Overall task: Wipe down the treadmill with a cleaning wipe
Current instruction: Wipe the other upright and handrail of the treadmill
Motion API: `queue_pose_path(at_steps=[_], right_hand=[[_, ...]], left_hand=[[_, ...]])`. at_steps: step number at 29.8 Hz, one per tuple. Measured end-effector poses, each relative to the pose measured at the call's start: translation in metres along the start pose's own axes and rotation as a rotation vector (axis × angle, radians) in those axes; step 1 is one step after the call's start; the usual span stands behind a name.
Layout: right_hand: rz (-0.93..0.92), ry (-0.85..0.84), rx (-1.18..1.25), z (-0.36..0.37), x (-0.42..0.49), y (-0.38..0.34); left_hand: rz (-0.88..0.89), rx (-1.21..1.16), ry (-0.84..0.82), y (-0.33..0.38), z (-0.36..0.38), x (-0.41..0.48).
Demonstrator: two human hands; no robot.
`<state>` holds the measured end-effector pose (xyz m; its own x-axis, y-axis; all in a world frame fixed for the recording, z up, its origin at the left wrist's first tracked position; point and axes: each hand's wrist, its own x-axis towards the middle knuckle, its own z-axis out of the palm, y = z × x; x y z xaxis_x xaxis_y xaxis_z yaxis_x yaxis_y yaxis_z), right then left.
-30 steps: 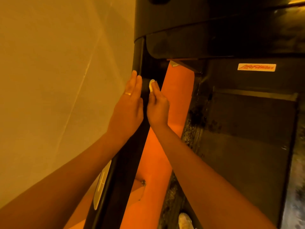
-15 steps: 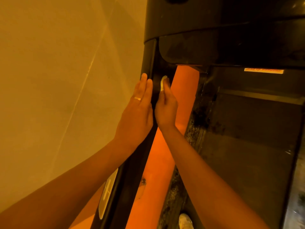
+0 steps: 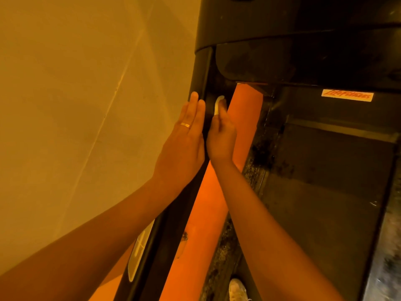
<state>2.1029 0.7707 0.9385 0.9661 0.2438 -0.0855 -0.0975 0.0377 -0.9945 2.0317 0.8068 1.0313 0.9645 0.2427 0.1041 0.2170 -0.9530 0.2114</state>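
Head view: left hand [image 3: 184,140] flat, fingers straight, on treadmill upright [image 3: 202,70]; right hand [image 3: 221,135] presses white wipe [image 3: 217,104] against its right side.

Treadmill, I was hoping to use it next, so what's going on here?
A person is wiping the treadmill down. The right hand holds a pale wipe against the inner face of the black side rail. The left hand lies flat on the rail's outer face, fingers straight, a ring on one of them. Neither hand is on the deck.
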Motion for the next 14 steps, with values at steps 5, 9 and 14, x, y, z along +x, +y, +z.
queue_pose_path(at_steps=[5,9,14], right_hand=[[0.122,0.001,0.007,0.0,0.035,0.018],[0.239,0.038,0.099,0.002,0.047,0.016],[0.054,-0.094,-0.027,-0.001,-0.025,0.012]], left_hand=[[0.002,-0.003,0.008,0.001,0.0,0.0],[0.009,-0.013,0.011,0.001,-0.001,0.0],[-0.007,0.012,0.032,0.006,-0.002,0.0]])
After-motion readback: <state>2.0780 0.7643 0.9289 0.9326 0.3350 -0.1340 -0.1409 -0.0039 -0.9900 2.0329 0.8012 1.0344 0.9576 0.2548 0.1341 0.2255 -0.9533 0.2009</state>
